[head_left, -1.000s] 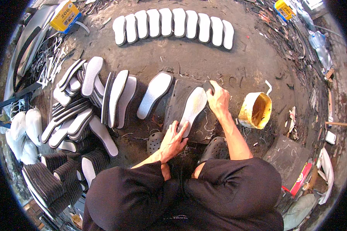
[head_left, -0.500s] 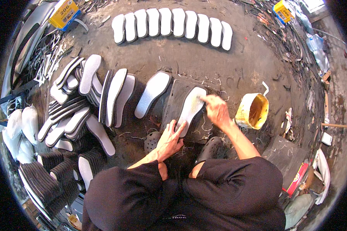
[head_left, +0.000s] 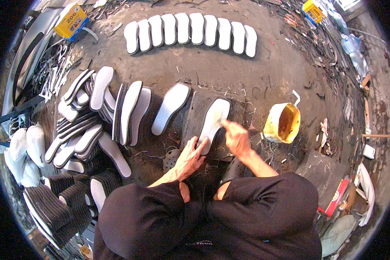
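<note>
A white-topped shoe sole (head_left: 217,112) with a dark edge lies on a dark square board (head_left: 196,113) in front of me. Fingers of my left hand (head_left: 186,162) pinch its near, heel end and hold it against the board. Over the right edge of the sole, near its middle, is my right hand (head_left: 237,139). Its fingers are closed together, and whatever sits between them is too small or hidden to name. A yellowish damp patch shows on the white face beside those fingertips. Another white sole (head_left: 171,108) lies just left of the board.
To the right stands a yellow-stained pot (head_left: 271,130) with brown residue inside. A row of several white soles (head_left: 183,28) lines the far floor. Piled soles (head_left: 89,136) crowd the left. Yellow boxes (head_left: 71,21), scraps and a dark slab (head_left: 320,171) lie around.
My right hand has moved down and left along the sole, from near its far end to around its middle. My left hand keeps its hold at the heel.
</note>
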Available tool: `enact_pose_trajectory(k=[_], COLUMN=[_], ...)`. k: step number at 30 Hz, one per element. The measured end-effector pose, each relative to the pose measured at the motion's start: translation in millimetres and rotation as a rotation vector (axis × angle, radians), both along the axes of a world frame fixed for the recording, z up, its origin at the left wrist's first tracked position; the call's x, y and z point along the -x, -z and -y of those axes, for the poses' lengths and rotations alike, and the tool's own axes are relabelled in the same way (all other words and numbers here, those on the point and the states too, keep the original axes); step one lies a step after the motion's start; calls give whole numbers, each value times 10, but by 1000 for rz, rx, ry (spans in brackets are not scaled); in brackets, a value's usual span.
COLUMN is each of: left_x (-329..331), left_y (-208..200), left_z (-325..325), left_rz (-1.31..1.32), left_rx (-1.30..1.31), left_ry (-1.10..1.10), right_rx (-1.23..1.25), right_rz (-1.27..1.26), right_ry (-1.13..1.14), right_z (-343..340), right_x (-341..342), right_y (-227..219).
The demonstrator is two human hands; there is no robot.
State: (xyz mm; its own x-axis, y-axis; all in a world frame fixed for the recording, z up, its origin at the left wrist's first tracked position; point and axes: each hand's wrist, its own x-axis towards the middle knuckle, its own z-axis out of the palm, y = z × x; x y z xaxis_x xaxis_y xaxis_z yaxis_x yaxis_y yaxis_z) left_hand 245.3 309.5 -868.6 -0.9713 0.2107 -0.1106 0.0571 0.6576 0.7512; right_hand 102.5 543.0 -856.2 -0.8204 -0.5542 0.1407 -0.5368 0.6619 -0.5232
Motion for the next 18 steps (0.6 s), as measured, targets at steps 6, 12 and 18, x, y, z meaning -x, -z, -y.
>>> enact_pose_trajectory(k=[6,12,18], left_x=[164,-52,-63], left_y=[-96,-63,-80], left_z=[-64,70,86], left_rz=[-11,-1,-18], left_rx=[-37,-114,-90], left_ry=[1,-149,-183], right_rx=[-7,-55,113], right_rz=[-16,-100,183], right_ry=[154,-34,-32], right_z=[109,161,195], right_x=[804,134,-766], right_y=[-354,-83,-306])
